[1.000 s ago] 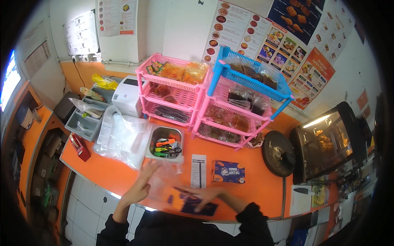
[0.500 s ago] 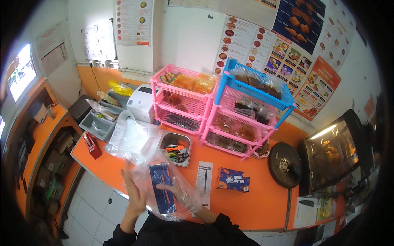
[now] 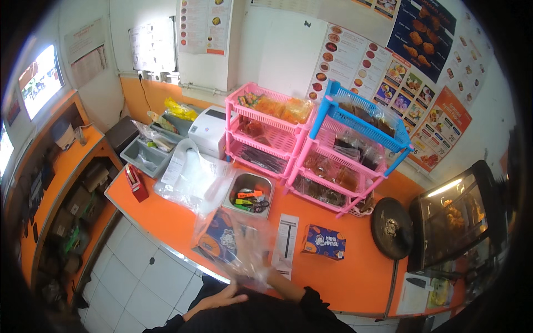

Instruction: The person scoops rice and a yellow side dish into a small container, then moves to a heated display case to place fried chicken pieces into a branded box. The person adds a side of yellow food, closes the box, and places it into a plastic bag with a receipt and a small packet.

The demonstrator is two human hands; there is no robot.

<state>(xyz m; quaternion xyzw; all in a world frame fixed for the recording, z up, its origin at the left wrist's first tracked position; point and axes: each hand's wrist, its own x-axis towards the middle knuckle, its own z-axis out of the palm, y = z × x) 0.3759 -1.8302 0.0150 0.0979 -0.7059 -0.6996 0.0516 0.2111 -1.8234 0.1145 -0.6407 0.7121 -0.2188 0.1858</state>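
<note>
A blue printed food box (image 3: 220, 234) sits inside a clear plastic bag (image 3: 206, 256) at the near edge of the orange counter. My right hand (image 3: 249, 256) is at the bag's right side, beside the box, seen through the film and smeared by motion; whether it grips anything is unclear. Below the bag, close to my body, my left hand (image 3: 221, 299) has its thumb and fingers stretched out, with nothing visible in it. A second blue printed box (image 3: 323, 242) stands to the right, past a long paper slip (image 3: 285, 244).
Behind the bag are a steel tray (image 3: 268, 213) of markers and scissors and more clear bags (image 3: 191, 180). A red tape dispenser (image 3: 136, 183) stands left, near a white printer (image 3: 210, 132). Pink racks (image 3: 288, 177) hold packets; a dark round lid (image 3: 391, 227) and a lit food warmer (image 3: 458, 213) lie right.
The bagged box has gone from upright in my hands to resting on the counter, its broad face showing. My left hand has dropped toward my body. The whole view has shifted slightly.
</note>
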